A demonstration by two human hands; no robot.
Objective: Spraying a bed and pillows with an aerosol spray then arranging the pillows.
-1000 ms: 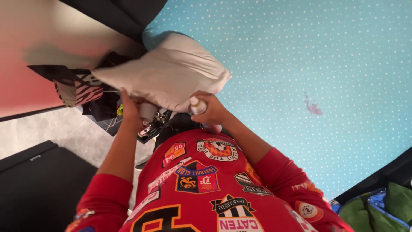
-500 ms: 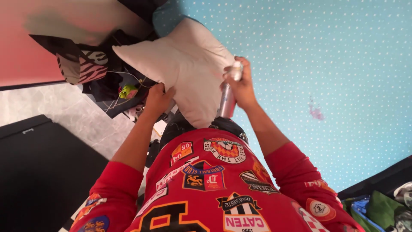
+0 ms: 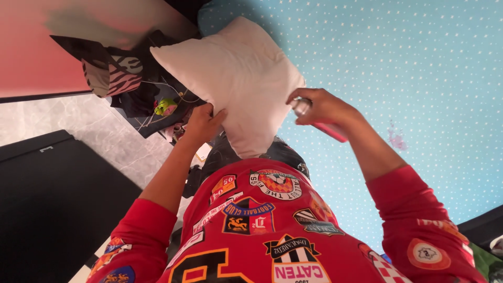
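Gripping the lower edge of a white pillow (image 3: 233, 73), the left hand (image 3: 201, 121) is closing its fingers on the fabric and holding it up. The right hand (image 3: 320, 106) is wrapping around a spray can (image 3: 319, 121) with a silver top and pink body, lying tilted in the fist, nozzle end just beside the pillow's right corner; can't tell whether it's touching. Pillow is hanging in front of the person's chest, over the near edge of a bed with a light blue dotted sheet (image 3: 419, 68). A small pink stain (image 3: 396, 140) is showing on the sheet, right of the right forearm. Left of the pillow, a heap of dark clothes (image 3: 131, 89) with a zebra-striped piece and a small yellow-green item is lying by the bed. Grey marbled floor (image 3: 78, 126) and a black flat surface (image 3: 47, 204) are sitting further left. Both sleeves are red with patches.
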